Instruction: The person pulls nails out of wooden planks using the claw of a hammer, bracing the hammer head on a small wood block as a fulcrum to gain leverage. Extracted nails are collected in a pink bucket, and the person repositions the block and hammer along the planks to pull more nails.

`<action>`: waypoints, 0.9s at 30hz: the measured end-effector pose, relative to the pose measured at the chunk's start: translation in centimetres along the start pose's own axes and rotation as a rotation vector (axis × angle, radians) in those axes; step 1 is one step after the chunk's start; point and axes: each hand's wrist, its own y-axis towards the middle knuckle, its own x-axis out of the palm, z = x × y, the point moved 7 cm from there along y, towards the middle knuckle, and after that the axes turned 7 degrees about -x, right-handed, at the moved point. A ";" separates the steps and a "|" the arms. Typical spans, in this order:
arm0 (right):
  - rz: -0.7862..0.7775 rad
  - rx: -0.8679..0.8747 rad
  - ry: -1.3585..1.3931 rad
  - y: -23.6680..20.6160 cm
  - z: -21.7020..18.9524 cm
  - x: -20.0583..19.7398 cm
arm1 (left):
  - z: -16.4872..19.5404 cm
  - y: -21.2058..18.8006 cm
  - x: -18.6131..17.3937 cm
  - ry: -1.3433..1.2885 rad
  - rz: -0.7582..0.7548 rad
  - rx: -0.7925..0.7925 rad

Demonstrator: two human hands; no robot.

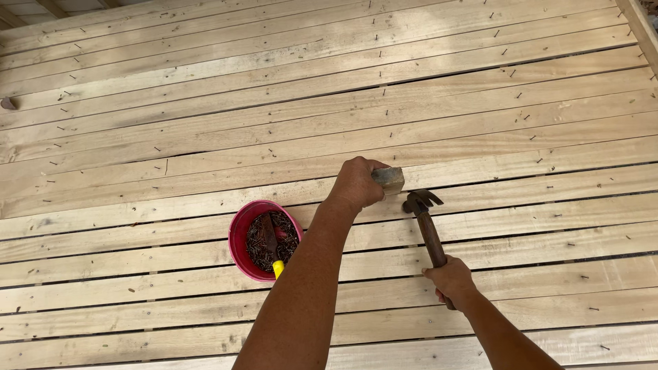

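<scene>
Left hand (356, 183) is clenched around a small grey block (388, 180), pressed down onto the pale wooden planks (171, 137) near the middle of the deck, while the right hand (450, 277) is wrapped tight on the brown handle of a claw hammer (423, 218), whose head is laid on the boards just beside the block. A red bucket (241, 236) of dark nails (264, 247) is seen just left of the left forearm, a yellow-tipped tool (277, 266) stuck in it. Half-driven nails are dotted across the boards toward the far edge.
</scene>
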 end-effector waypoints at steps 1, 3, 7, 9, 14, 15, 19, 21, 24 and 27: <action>0.012 -0.012 0.036 -0.7 -0.3 -0.1 | -0.4 -0.3 0.2 -0.016 -0.007 0.000; 0.075 -0.079 0.121 -0.8 -2.6 -1.2 | -0.1 -0.2 -0.2 -0.051 0.008 0.053; 0.262 -0.354 0.145 -1.3 -5.8 -3.3 | -0.2 0.1 0.0 -0.026 0.017 0.036; 0.348 -0.585 0.164 -1.3 -7.0 -4.0 | -0.2 0.2 0.1 -0.019 0.022 0.041; 0.171 -0.199 -0.112 0.6 -1.6 -1.6 | 0.0 0.5 0.3 -0.026 0.038 0.061; 0.051 0.005 -0.186 0.8 0.3 -1.1 | -0.1 0.4 0.4 -0.027 0.045 0.066; 0.015 0.011 -0.197 1.8 0.6 -2.4 | -0.1 -0.4 -0.3 -0.073 0.068 0.052; -0.003 0.055 -0.167 1.8 1.0 -2.2 | -0.6 -1.6 -1.0 -0.062 0.100 0.063; -0.019 0.032 -0.170 1.8 0.9 -2.1 | 0.8 -1.9 -2.8 -0.033 0.137 0.120; -0.015 0.042 -0.139 1.7 1.0 -1.7 | 1.4 -1.2 -4.9 -0.168 0.175 0.119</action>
